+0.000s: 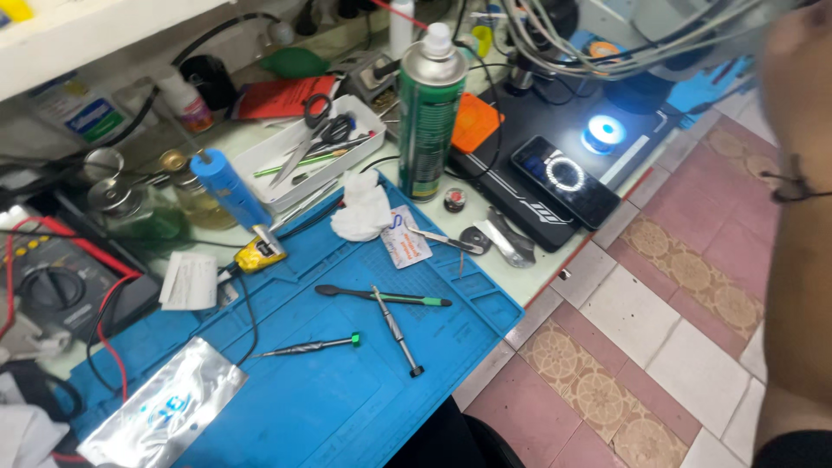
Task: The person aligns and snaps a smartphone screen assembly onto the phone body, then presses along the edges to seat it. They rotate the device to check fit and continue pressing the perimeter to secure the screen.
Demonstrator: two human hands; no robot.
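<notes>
Neither of my hands can be made out. A blurred, skin-toned arm with a thin black cord around it fills the right edge, held over the tiled floor. On the blue work mat lie a black spudger with a green end, a grey screwdriver crossing it, and a second screwdriver with a green cap. A dark phone lies on a black pad under a ring light's reflection.
A tall green spray can stands behind the mat. A white tray holds scissors and tweezers. Also here are a blue-handled tool, white tissue, a silver foil bag, a multimeter with red leads, and cables overhead.
</notes>
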